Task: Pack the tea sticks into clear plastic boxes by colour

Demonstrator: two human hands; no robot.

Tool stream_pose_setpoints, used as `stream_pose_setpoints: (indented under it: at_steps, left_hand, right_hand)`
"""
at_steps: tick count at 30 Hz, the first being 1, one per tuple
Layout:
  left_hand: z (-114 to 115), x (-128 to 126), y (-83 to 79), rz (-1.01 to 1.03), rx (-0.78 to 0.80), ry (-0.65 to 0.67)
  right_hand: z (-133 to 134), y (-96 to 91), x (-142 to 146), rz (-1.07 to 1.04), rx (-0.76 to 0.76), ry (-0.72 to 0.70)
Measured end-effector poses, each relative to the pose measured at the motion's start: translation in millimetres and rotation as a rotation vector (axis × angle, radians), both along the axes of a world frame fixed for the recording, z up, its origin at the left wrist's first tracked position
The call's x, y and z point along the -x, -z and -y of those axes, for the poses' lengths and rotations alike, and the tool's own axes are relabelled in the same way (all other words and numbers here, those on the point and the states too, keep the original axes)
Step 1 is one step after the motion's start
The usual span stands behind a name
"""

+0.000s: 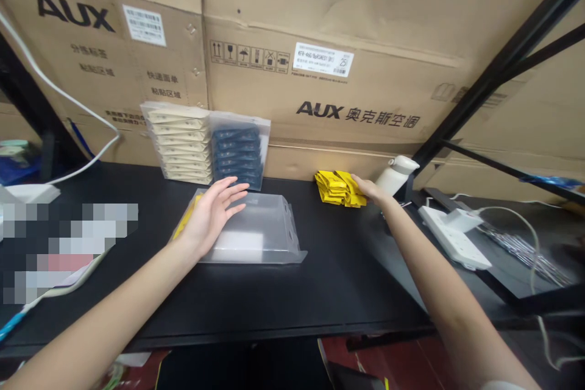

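Note:
My left hand [211, 214] is over the left part of a clear plastic bag [269, 225] lying flat on the black table [320, 292]. Its fingers are stretched out and apart, holding nothing. A white patch shows through the bag, and a yellow packet [185, 219] shows at its left end beside my wrist. Farther right, my right hand [371, 190] grips the right end of a small stack of yellow packets [338, 189]; some of its fingers are hidden behind the stack.
Against the cardboard boxes [283, 18] stand clear bags of cream packets [180, 146] and dark blue packets [236, 155]. A white bottle [397, 175] is behind my right hand. To the right lie a white power strip [457, 237] and cables. A pixelated object [64, 250] occupies the left side.

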State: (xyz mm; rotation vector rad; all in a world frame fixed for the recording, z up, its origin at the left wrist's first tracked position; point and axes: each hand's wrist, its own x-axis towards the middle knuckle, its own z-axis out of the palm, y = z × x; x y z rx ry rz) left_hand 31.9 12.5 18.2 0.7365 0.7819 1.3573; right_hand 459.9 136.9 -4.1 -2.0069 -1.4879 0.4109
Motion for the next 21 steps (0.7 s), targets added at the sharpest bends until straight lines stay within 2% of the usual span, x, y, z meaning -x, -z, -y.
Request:
stream_pose_setpoints:
  at_steps: [3, 5, 7, 9, 11, 12, 13, 15, 18, 21]
  left_hand:
    - [1, -2, -1.1, -0.008, 0.017, 0.022]
    - [-2, 4, -4.5, -0.044, -0.016, 0.038]
    - [-9, 19, -10.0, -0.165, -0.111, 0.047]
    - [-21, 44, -14.9, -0.463, -0.262, 0.006]
    - [-35, 71, -15.9, -0.984, -0.341, -0.094]
    - [-42, 83, -14.4, -1.249, -0.287, -0.123]
    - [-48, 92, -11.6, -1.452, -0.187, -0.106]
    - [-55, 102, -3.7, -1.643, -0.051, 0.004]
    - [-56, 97, 7.8, -1.659, -0.067, 0.147]
    - [-54, 86, 14.1, -1.690, -0.127, 0.161]
  right_hand:
    - [2, -5.4, 8, -0.012, 0.016, 0.036]
    - [9, -10.9, 17, 0.006, -0.057, 0.072]
    - [22, -13.5, 32, 0.033, -0.188, 0.094]
    - [41, -10.5, 55, 0.038, -0.323, 0.054]
    - [63, -2.2, 84, -0.009, -0.363, -0.077]
    - [74, 2.8, 99, -0.136, -0.309, -0.227]
    - [84, 7.5, 113, -0.282, -0.162, -0.377]
    - [101, 14.9, 136, -0.530, 0.147, -0.552]
    - [113, 19.2, 155, -0.857, 0.392, -0.586]
    - [114, 20.4, 158, -1.088, 0.461, -0.552]
